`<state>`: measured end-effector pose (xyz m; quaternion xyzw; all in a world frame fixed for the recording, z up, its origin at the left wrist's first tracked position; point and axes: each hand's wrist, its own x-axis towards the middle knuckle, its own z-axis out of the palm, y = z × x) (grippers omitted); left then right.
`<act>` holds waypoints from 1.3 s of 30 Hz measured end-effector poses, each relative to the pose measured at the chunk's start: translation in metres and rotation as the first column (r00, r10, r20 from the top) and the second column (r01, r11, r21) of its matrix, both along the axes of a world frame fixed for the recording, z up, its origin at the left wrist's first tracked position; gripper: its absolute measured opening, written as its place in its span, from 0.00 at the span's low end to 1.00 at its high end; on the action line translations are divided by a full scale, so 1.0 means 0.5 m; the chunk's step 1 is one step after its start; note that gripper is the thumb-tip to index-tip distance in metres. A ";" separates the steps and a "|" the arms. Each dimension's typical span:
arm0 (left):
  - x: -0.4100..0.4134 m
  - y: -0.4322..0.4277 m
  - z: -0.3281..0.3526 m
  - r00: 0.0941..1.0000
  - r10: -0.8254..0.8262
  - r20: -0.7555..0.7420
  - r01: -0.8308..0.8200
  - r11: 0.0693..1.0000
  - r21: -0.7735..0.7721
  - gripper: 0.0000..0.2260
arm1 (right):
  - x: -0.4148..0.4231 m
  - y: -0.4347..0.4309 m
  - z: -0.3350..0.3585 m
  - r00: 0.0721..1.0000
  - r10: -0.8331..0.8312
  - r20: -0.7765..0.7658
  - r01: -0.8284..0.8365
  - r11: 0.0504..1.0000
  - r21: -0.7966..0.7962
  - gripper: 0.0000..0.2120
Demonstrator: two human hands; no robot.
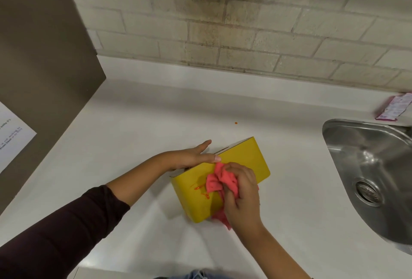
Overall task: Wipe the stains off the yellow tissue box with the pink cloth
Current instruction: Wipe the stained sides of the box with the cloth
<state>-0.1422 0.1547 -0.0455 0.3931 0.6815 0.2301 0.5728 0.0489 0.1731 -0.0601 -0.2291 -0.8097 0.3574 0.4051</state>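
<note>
Your left hand (pixel 191 156) lies flat and open along the top edge of the yellow tissue box (pixel 243 158) on the desk (pixel 138 122), while your right hand (pixel 242 191) grips the bunched pink cloth (pixel 215 181) against its face. The orange stains (pixel 201 190) sit just left of the cloth, so a loose swipe may smear them wider. Press too hard and the box may skid or dent.

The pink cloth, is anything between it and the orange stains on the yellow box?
Nothing visible. The crumpled pink cloth in the right hand lies on the yellow cardboard tissue box, beside the orange stains.
</note>
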 end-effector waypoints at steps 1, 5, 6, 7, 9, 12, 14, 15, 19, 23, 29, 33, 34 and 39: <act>0.000 0.000 0.000 1.000 0.007 0.003 -0.007 1.000 0.003 0.38 | -0.007 -0.009 0.001 0.999 0.038 0.023 -0.038 0.999 0.020 0.11; -0.007 -0.003 0.001 1.000 -0.012 -0.002 0.012 1.000 -0.009 0.39 | 0.006 -0.017 0.004 0.951 0.270 0.149 -0.286 0.953 0.099 0.15; -0.005 -0.002 0.003 1.000 -0.024 -0.009 0.024 1.000 -0.006 0.40 | 0.017 -0.004 0.005 0.932 0.308 0.188 -0.334 0.934 0.126 0.16; -0.006 -0.004 0.003 0.999 -0.033 -0.017 0.033 0.999 -0.007 0.40 | 0.027 0.009 0.005 0.922 0.321 0.216 -0.356 0.922 0.151 0.16; -0.001 0.000 0.004 0.999 -0.044 -0.026 0.044 0.999 -0.003 0.40 | 0.042 0.037 0.006 0.938 0.266 0.224 -0.307 0.936 0.174 0.16; -0.002 0.000 0.004 0.999 -0.033 -0.033 0.033 0.999 -0.002 0.39 | 0.021 0.028 0.005 0.982 0.135 0.134 -0.150 0.983 0.104 0.14; -0.004 -0.001 0.001 1.000 -0.013 -0.018 0.013 1.000 0.005 0.39 | -0.001 0.005 0.004 0.991 0.083 0.105 -0.091 0.993 0.078 0.13; -0.004 -0.001 0.000 1.000 -0.007 -0.016 0.007 1.000 0.009 0.39 | -0.010 -0.006 0.005 0.991 0.083 0.107 -0.092 0.992 0.083 0.13; -0.001 0.002 -0.002 1.000 -0.009 -0.023 0.009 1.000 0.014 0.41 | -0.019 -0.041 0.011 0.956 0.222 0.191 -0.251 0.957 0.144 0.14; -0.003 0.005 -0.001 0.998 -0.048 -0.034 0.048 0.999 0.007 0.41 | 0.019 -0.020 0.007 0.886 0.350 0.304 -0.418 0.887 0.196 0.14; 0.004 0.007 -0.003 1.000 0.010 -0.025 -0.010 1.000 0.016 0.39 | 0.000 -0.002 0.011 0.980 0.097 0.171 -0.112 0.991 0.078 0.15; 0.002 0.008 -0.004 0.999 0.032 0.004 -0.032 0.999 0.011 0.39 | -0.035 -0.027 0.023 0.975 0.156 0.155 -0.169 0.983 0.075 0.13; 0.001 0.008 -0.005 1.000 0.027 0.000 -0.027 1.000 0.010 0.39 | -0.038 -0.031 0.027 0.966 0.201 0.165 -0.219 0.971 0.097 0.13; -0.007 0.007 -0.009 1.000 0.017 -0.002 -0.017 1.000 0.002 0.43 | -0.021 -0.037 0.034 0.843 0.455 0.288 -0.505 0.853 0.129 0.10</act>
